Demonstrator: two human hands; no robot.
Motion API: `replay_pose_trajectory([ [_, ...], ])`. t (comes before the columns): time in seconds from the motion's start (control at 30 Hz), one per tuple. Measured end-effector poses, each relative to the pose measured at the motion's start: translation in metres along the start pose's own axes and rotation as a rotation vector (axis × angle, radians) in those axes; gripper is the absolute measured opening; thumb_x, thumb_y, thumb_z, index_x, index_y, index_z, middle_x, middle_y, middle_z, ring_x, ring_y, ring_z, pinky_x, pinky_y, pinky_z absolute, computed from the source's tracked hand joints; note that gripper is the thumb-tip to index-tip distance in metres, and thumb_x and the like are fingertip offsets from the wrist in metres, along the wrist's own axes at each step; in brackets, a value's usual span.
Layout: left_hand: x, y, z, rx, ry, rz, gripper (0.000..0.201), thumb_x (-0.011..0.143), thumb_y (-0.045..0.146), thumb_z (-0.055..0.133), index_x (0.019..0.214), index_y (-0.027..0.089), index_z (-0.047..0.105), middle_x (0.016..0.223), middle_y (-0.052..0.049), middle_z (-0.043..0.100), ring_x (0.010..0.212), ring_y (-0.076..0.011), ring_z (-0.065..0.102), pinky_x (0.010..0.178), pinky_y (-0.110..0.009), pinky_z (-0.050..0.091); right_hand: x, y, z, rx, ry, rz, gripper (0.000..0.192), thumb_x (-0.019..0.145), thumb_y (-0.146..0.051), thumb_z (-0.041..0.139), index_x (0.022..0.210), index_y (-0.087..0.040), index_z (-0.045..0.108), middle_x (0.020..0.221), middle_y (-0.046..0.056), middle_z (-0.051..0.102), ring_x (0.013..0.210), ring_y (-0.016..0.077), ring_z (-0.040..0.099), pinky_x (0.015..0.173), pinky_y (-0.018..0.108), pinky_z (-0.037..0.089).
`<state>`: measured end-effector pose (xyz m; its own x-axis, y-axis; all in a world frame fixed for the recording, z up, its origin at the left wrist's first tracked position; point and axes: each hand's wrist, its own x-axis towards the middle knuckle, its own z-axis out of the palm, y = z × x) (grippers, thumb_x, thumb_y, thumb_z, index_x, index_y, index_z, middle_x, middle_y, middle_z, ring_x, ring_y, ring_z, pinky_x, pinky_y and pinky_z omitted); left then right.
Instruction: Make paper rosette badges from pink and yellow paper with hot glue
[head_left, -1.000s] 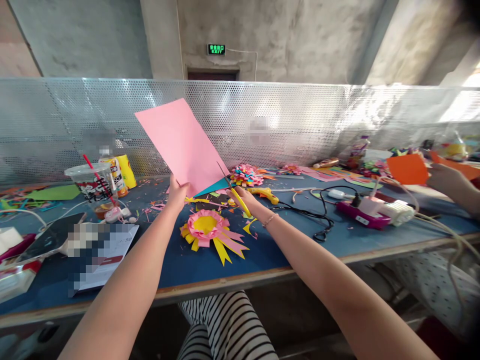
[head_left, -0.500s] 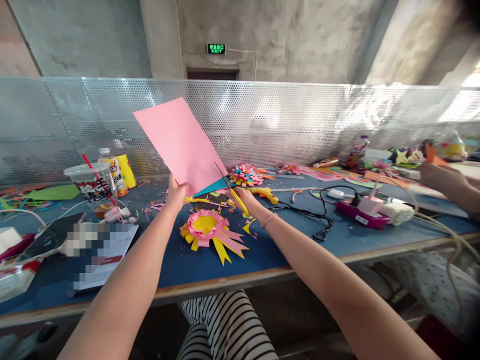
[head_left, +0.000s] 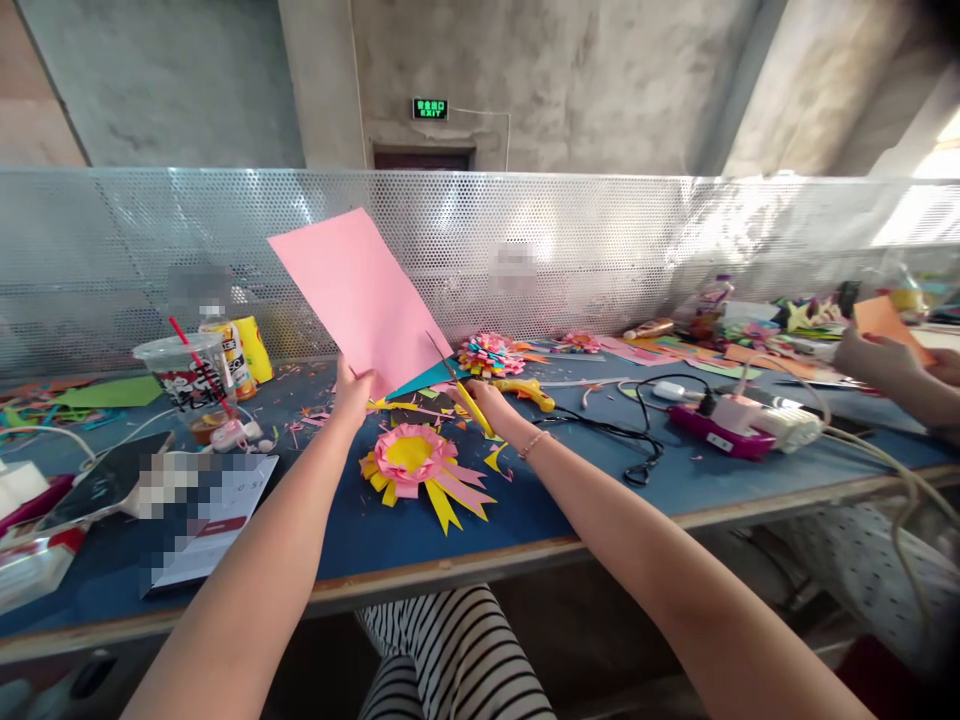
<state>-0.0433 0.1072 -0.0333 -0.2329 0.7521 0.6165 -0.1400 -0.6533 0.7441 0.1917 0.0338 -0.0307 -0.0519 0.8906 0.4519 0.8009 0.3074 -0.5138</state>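
Observation:
A pink sheet of paper (head_left: 352, 295) stands tilted in the air, its lower edge pinched by my left hand (head_left: 354, 392). In my right hand (head_left: 484, 402) is a pair of scissors (head_left: 471, 405) with yellow handles, its dark blades pointing up and left beside the sheet's lower right corner. Whether the blades touch the paper I cannot tell. Below both hands a pink and yellow paper rosette (head_left: 409, 455) with ribbon tails lies on the blue table (head_left: 525, 520). Behind the hands lies a teal sheet (head_left: 424, 380), partly covered.
A yellow glue gun (head_left: 525, 390) with a black cable lies right of my right hand. Farther right is a purple power strip (head_left: 720, 435), then a co-worker's hands (head_left: 889, 360) with orange paper. At left stand a plastic cup (head_left: 184, 375) and a phone (head_left: 217, 520). Paper scraps litter the table.
My hands, the pink sheet and the scissors have hardly moved; the view has shifted slightly. At right, the co-worker's orange paper shows more fully.

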Motion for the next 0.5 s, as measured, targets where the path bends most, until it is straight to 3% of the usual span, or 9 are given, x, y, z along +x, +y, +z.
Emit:
replay_pose_trajectory([
  [0.2, 0.0012, -0.0005, -0.0018, 0.06, 0.075, 0.026, 0.055, 0.069, 0.015, 0.059, 0.122, 0.025, 0.048, 0.119, -0.006, 0.06, 0.108, -0.0195, 0.057, 0.1, -0.036, 0.041, 0.006, 0.0067, 0.0072, 0.072, -0.035, 0.065, 0.037, 0.081, -0.052, 0.052, 0.068, -0.017, 0.048, 0.067, 0.002, 0.057, 0.062, 0.0134, 0.05, 0.053, 0.023, 0.031],
  [0.33, 0.0007, 0.0002, -0.0012, 0.058, 0.045, 0.036, 0.057, 0.068, 0.013, 0.058, 0.123, 0.026, 0.047, 0.117, -0.005, 0.061, 0.107, -0.019, 0.057, 0.099, -0.035, 0.042, 0.0042, 0.0033, 0.007, 0.242, -0.063, 0.063, 0.039, 0.077, -0.055, 0.054, 0.071, -0.017, 0.05, 0.071, 0.001, 0.057, 0.066, 0.013, 0.049, 0.055, 0.023, 0.034],
  [0.5, 0.0005, -0.0021, 0.0009, 0.052, 0.053, 0.018, 0.057, 0.066, 0.013, 0.061, 0.12, 0.028, 0.048, 0.114, -0.004, 0.061, 0.106, -0.0191, 0.057, 0.099, -0.037, 0.042, -0.0004, -0.0007, 0.0056, 0.432, -0.091, 0.063, 0.042, 0.072, -0.06, 0.057, 0.069, -0.019, 0.049, 0.059, -0.003, 0.05, 0.058, 0.011, 0.046, 0.051, 0.022, 0.034],
])
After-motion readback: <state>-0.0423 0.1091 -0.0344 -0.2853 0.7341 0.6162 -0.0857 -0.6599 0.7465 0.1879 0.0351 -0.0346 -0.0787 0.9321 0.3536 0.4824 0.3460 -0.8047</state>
